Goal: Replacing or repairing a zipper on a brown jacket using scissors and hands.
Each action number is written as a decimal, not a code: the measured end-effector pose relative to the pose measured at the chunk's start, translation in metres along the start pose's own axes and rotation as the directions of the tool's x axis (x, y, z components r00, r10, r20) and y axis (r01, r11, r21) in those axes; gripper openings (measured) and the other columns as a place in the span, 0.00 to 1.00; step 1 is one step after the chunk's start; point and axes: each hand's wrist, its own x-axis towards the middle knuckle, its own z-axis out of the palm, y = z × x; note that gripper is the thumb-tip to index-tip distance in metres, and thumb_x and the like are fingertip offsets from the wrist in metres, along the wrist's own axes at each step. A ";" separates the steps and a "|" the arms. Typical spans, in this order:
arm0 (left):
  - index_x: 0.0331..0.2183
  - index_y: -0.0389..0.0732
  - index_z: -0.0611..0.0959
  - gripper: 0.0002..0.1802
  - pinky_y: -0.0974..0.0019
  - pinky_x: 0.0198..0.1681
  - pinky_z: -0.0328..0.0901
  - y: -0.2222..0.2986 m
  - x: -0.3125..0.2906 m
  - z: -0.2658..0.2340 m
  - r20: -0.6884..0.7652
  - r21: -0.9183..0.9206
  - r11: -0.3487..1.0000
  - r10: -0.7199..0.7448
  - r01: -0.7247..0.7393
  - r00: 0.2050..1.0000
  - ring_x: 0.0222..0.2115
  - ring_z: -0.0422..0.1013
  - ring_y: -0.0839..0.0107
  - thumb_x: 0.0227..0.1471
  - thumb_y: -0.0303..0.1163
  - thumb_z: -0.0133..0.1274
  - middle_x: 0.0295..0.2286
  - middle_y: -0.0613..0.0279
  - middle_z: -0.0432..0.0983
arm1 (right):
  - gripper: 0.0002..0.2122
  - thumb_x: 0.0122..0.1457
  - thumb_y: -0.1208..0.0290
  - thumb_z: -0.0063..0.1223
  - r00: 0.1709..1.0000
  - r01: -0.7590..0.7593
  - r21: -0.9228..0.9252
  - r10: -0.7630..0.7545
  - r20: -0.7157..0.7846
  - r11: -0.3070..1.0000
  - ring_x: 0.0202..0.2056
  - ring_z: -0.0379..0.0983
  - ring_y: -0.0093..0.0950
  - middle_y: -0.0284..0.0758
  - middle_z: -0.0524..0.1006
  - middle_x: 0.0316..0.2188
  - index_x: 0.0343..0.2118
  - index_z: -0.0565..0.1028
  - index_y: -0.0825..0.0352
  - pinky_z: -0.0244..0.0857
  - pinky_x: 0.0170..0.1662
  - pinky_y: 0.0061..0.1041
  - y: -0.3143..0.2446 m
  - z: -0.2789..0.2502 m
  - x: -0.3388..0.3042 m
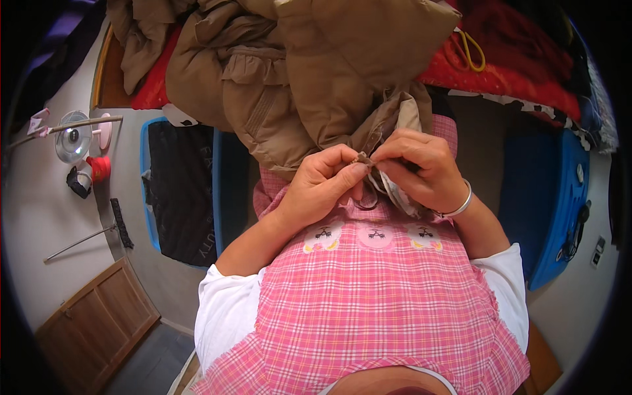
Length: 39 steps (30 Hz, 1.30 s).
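Observation:
A bulky brown padded coat [263, 85] spreads over my lap and away from me. My left hand [324, 183] pinches a narrow edge of its cloth between thumb and forefinger. Close against it, my right hand [422, 170] has its fingertips pressed together on the same edge; whether a small tool is between them I cannot make out. A pale lining strip [408, 113] of the coat rises behind the right hand and hangs beneath it. I wear a pink checked apron [388, 296], and a silver bangle [463, 199] circles my right wrist.
Yellow-handled scissors [473, 54] lie on red cloth [438, 69] at the far right. Blue bins stand on both sides, the left one [217, 191] with dark fabric on it, the right one [546, 204] beside a wall. A fan [74, 138] and a wooden door [99, 322] are at left.

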 end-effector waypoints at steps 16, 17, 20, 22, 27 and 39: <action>0.34 0.37 0.74 0.08 0.82 0.22 0.60 0.001 0.009 0.003 -0.147 -0.041 0.999 0.011 -0.017 0.989 0.19 0.65 0.85 0.56 0.31 0.44 0.22 0.65 0.74 | 0.08 0.43 0.81 0.57 0.947 0.092 -0.344 -0.189 -0.262 0.935 0.26 0.71 0.31 0.35 0.73 0.27 0.29 0.74 0.68 0.65 0.27 0.25 -0.006 0.003 0.007; 0.33 0.37 0.74 0.09 0.82 0.23 0.60 0.001 0.010 0.005 -0.139 -0.054 0.998 0.021 -0.029 0.990 0.20 0.66 0.85 0.56 0.32 0.44 0.23 0.64 0.75 | 0.08 0.42 0.79 0.58 0.950 0.138 -0.382 -0.231 -0.210 0.914 0.26 0.71 0.30 0.34 0.72 0.26 0.28 0.74 0.67 0.65 0.27 0.26 -0.002 0.006 0.008; 0.33 0.37 0.75 0.09 0.82 0.24 0.61 0.000 0.012 0.005 -0.134 -0.041 0.999 0.025 -0.031 0.991 0.21 0.68 0.84 0.56 0.32 0.44 0.23 0.64 0.76 | 0.07 0.42 0.77 0.58 0.960 0.162 -0.443 -0.245 -0.136 0.882 0.26 0.69 0.31 0.34 0.70 0.24 0.27 0.73 0.67 0.64 0.28 0.27 0.008 0.010 0.006; 0.33 0.37 0.75 0.10 0.82 0.24 0.62 0.001 0.013 0.003 -0.140 -0.016 1.000 0.020 -0.022 0.990 0.22 0.69 0.83 0.56 0.33 0.44 0.24 0.64 0.76 | 0.06 0.43 0.78 0.57 0.976 0.150 -0.336 -0.194 -0.102 0.930 0.26 0.69 0.31 0.35 0.70 0.24 0.26 0.72 0.67 0.64 0.28 0.26 0.006 0.009 0.006; 0.36 0.37 0.76 0.11 0.78 0.26 0.63 0.002 0.013 -0.011 -0.294 -0.149 0.985 0.036 -0.084 0.955 0.23 0.71 0.78 0.56 0.34 0.45 0.27 0.60 0.77 | 0.03 0.51 0.79 0.50 0.999 -0.011 0.223 0.002 0.038 0.975 0.26 0.65 0.23 0.33 0.67 0.25 0.28 0.69 0.69 0.60 0.29 0.20 0.006 -0.011 -0.008; 0.34 0.38 0.77 0.10 0.79 0.26 0.62 0.004 0.017 -0.002 -0.226 -0.065 0.997 0.018 -0.034 0.974 0.23 0.69 0.81 0.56 0.34 0.45 0.25 0.64 0.75 | 0.10 0.50 0.79 0.54 0.975 -0.192 0.152 0.206 -0.084 0.970 0.24 0.65 0.16 0.30 0.71 0.22 0.37 0.73 0.69 0.59 0.26 0.16 0.020 0.004 0.014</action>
